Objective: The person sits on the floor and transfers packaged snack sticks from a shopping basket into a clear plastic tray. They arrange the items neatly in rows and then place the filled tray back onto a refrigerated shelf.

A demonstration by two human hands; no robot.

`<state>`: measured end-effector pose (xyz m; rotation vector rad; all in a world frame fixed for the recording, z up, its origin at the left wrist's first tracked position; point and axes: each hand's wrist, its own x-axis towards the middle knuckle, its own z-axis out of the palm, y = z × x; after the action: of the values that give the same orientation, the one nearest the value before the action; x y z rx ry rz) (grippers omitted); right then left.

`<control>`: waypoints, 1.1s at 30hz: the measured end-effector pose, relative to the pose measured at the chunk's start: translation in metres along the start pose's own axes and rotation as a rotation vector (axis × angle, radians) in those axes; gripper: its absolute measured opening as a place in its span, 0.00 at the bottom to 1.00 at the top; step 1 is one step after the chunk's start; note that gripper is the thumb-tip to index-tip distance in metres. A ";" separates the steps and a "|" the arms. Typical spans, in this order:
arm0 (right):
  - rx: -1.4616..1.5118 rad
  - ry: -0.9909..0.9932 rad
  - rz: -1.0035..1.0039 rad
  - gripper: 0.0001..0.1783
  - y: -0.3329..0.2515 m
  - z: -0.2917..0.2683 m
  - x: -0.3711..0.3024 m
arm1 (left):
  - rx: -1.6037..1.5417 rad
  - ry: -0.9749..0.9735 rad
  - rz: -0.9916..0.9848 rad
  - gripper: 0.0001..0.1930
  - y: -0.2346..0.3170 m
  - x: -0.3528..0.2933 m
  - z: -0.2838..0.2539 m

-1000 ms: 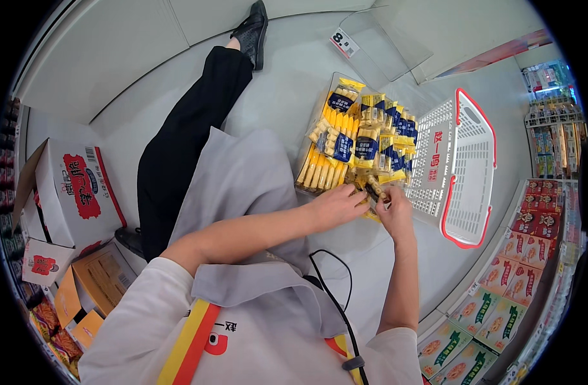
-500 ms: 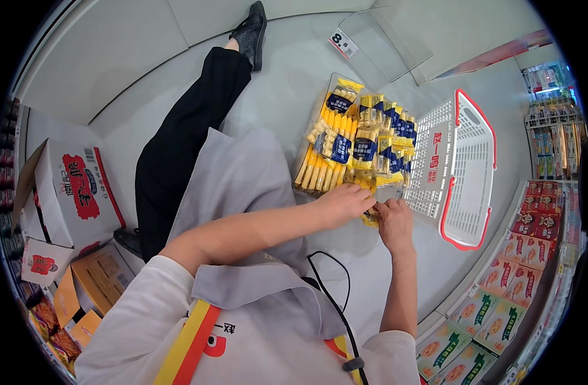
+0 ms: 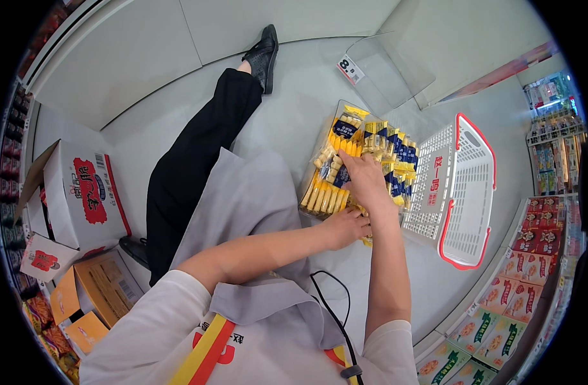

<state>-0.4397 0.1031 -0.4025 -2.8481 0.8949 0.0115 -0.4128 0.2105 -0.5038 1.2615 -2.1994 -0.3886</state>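
A clear plastic tray [image 3: 335,110] on the floor holds yellow-and-navy snack packets with pale stick-shaped pieces; several slim yellow packets [image 3: 329,196] stand along its left part. Over the middle of these packets, my right hand [image 3: 369,183] reaches with its fingers apart, touching or just above them; its palm hides what lies underneath. My left hand [image 3: 344,230] is by the tray's near edge, its fingers curled around a yellow snack packet [image 3: 367,242] that is mostly hidden. The right forearm passes just right of the left hand.
A white basket [image 3: 432,183] with red handles adjoins the packets on the right. Beyond the tray lies a clear acrylic box [image 3: 396,77] with a price label. Opened cartons [image 3: 82,192] stand at left. Stacked boxes [image 3: 499,321] line the right shelf. My outstretched leg [image 3: 197,154] is left of the tray.
My right hand has left the spot beside my left hand and moved forward and left over the packets. My left hand has shifted slightly nearer me. The view has tilted a little.
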 end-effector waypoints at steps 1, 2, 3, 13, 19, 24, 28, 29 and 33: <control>-0.004 -0.117 0.032 0.37 0.000 -0.002 0.007 | 0.003 -0.027 -0.014 0.15 0.000 0.000 -0.001; -0.008 -0.233 0.067 0.39 -0.001 -0.004 0.011 | 0.005 -0.055 -0.026 0.16 -0.001 0.000 -0.002; -0.016 -0.173 0.044 0.34 0.000 -0.004 0.011 | -0.002 -0.074 -0.046 0.16 0.001 0.000 -0.002; 0.418 -0.015 0.323 0.17 0.003 -0.032 -0.040 | -0.008 -0.053 -0.061 0.15 0.003 -0.003 -0.011; 0.722 -0.041 0.485 0.20 0.022 -0.039 -0.069 | -0.013 -0.003 -0.027 0.16 0.003 -0.004 -0.014; 0.389 0.032 0.552 0.18 0.026 -0.051 -0.106 | -0.005 -0.002 -0.039 0.16 0.001 -0.007 -0.009; 0.102 0.082 0.461 0.14 0.028 -0.055 -0.134 | -0.024 -0.074 -0.054 0.16 0.002 -0.004 -0.011; -0.047 0.074 0.343 0.13 0.027 -0.047 -0.136 | -0.023 -0.076 -0.053 0.16 0.001 -0.005 -0.012; -0.312 -0.095 0.143 0.11 0.017 0.004 -0.134 | 0.005 -0.084 -0.050 0.18 0.003 -0.003 -0.019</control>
<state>-0.5591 0.1664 -0.4021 -3.0217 1.1663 0.3275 -0.4021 0.2150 -0.4880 1.3274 -2.2427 -0.4638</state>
